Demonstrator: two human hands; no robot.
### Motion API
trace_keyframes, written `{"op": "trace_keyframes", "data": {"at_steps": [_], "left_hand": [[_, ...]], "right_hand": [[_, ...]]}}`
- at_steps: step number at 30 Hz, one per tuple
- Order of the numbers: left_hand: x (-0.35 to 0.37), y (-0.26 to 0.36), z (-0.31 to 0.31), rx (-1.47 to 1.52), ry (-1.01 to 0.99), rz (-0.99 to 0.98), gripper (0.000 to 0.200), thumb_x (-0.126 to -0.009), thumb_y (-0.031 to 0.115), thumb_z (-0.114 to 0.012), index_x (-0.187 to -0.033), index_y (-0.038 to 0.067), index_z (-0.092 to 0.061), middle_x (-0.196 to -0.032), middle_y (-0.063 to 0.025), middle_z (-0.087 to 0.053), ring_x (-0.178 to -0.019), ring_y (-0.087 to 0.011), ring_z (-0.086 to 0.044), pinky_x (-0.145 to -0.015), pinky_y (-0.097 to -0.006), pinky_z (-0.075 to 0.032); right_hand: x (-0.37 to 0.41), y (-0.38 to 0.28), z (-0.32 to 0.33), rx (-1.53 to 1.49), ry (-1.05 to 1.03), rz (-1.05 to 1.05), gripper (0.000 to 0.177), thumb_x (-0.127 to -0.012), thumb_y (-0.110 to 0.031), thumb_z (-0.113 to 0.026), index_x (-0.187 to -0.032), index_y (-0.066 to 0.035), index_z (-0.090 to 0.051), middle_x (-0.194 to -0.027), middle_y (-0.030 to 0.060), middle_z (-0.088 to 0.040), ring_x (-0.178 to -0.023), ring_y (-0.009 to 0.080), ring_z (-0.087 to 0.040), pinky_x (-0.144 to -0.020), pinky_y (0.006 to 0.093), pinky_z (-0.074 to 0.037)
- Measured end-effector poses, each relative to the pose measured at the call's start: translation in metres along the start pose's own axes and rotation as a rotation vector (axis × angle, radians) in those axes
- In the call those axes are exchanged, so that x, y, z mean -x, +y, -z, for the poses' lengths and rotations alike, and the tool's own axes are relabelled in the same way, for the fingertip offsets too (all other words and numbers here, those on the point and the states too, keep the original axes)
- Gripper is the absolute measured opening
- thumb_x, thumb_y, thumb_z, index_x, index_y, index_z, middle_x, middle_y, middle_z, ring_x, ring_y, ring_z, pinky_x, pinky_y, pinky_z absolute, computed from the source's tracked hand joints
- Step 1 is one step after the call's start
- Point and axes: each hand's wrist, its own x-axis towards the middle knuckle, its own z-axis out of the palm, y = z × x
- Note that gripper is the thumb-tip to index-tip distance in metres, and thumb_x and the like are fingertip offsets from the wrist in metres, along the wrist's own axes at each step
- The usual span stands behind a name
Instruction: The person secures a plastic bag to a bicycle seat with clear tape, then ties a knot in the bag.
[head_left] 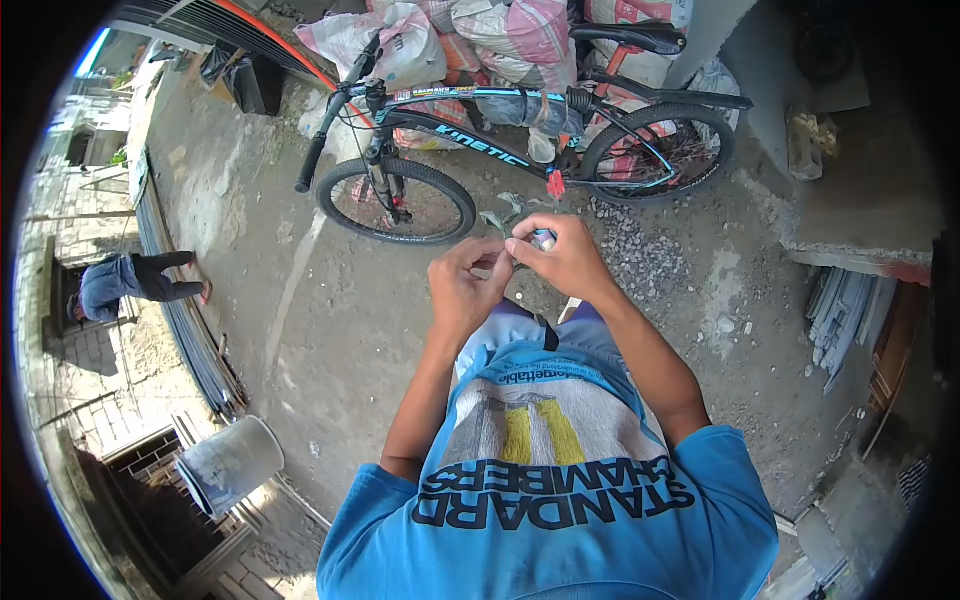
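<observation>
My left hand (470, 284) and my right hand (566, 262) meet in front of my waist, fingertips pinched together. What the left fingers hold is too small to make out. A small shiny, bluish-white item (545, 239) shows within the curled fingers of the right hand. Just beyond the fingertips, a crumpled grey-green thing (506, 212) with thin, leaf-like ends overlaps the ground in this view. A black and blue bicycle (480, 146) stands sideways past my hands, its front wheel to the left.
Stuffed sacks (515, 40) are piled behind the bicycle. Gravel (640, 255) lies scattered below its rear wheel. A grey bucket (232, 462) is at lower left, near long pipes (165, 255). A person (135, 285) bends over at far left. Stacked strips (848, 310) lie at right.
</observation>
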Motion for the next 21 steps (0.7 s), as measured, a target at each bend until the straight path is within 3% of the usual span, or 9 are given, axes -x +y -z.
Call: {"op": "trace_keyframes", "data": {"at_steps": [2,6,8,9,12,18,21], "left_hand": [[0.007,-0.008,0.003,-0.033,0.032,-0.020,0.011,-0.075,0.007,-0.067,-0.085,0.003,-0.070,-0.077,-0.0106,-0.068,-0.068,-0.0195,-0.069,-0.059,-0.0309,-0.053],[0.017,-0.019,0.013,-0.203,0.122,-0.269,0.012,-0.075,0.002,-0.066,-0.087,0.002,-0.070,-0.078,-0.0102,-0.068,-0.069,-0.0152,-0.067,-0.057,-0.0272,-0.053],[0.024,-0.034,0.021,-0.089,0.118,-0.159,0.009,-0.077,0.004,-0.067,-0.085,0.001,-0.070,-0.078,-0.0083,-0.068,-0.068,-0.0145,-0.066,-0.057,-0.0267,-0.052],[0.028,-0.041,0.024,-0.025,0.111,-0.103,0.007,-0.079,0.004,-0.067,-0.085,0.001,-0.070,-0.078,-0.0074,-0.068,-0.068,-0.0142,-0.066,-0.057,-0.0264,-0.052],[0.033,-0.063,0.036,0.594,0.113,0.265,0.010,-0.083,0.010,-0.068,-0.085,0.000,-0.069,-0.077,-0.0038,-0.067,-0.070,-0.0104,-0.064,-0.060,-0.0239,-0.051],[0.029,-0.093,0.076,0.289,-0.024,0.355,0.017,-0.088,0.012,-0.064,-0.090,-0.004,-0.066,-0.077,-0.0040,-0.066,-0.071,-0.0070,-0.060,-0.065,-0.0210,-0.049],[0.026,-0.114,0.079,0.334,0.047,0.217,0.016,-0.090,0.011,-0.062,-0.091,-0.004,-0.066,-0.078,-0.0040,-0.066,-0.069,-0.0081,-0.060,-0.064,-0.0220,-0.050]], "right_hand": [[-0.006,0.005,-0.003,0.023,-0.118,0.000,0.024,-0.074,-0.022,-0.068,-0.084,0.000,-0.068,-0.068,0.0091,-0.063,-0.058,0.0129,-0.056,-0.056,0.0291,-0.044],[-0.013,-0.009,-0.010,0.123,-0.212,0.011,0.025,-0.074,-0.019,-0.068,-0.086,0.003,-0.068,-0.075,0.0125,-0.066,-0.065,0.0173,-0.062,-0.062,0.0313,-0.047],[-0.013,-0.011,-0.026,0.150,-0.245,0.020,0.024,-0.075,-0.016,-0.067,-0.088,0.004,-0.067,-0.081,0.0146,-0.069,-0.075,0.0190,-0.065,-0.071,0.0309,-0.049],[-0.013,-0.009,-0.035,0.157,-0.218,0.058,0.023,-0.075,-0.017,-0.066,-0.087,0.003,-0.068,-0.081,0.0150,-0.068,-0.073,0.0227,-0.065,-0.069,0.0337,-0.049],[-0.016,-0.002,-0.064,0.232,-0.155,0.168,0.021,-0.074,-0.018,-0.064,-0.084,0.000,-0.069,-0.079,0.0160,-0.067,-0.071,0.0313,-0.064,-0.065,0.0398,-0.050],[-0.019,-0.012,-0.114,0.476,-0.094,0.232,0.017,-0.074,-0.016,-0.065,-0.082,-0.001,-0.067,-0.078,0.0162,-0.065,-0.070,0.0357,-0.062,-0.064,0.0426,-0.049],[-0.023,-0.011,-0.133,0.404,-0.080,0.190,0.017,-0.074,-0.014,-0.064,-0.082,0.000,-0.066,-0.075,0.0164,-0.065,-0.064,0.0330,-0.062,-0.059,0.0412,-0.047]]}}
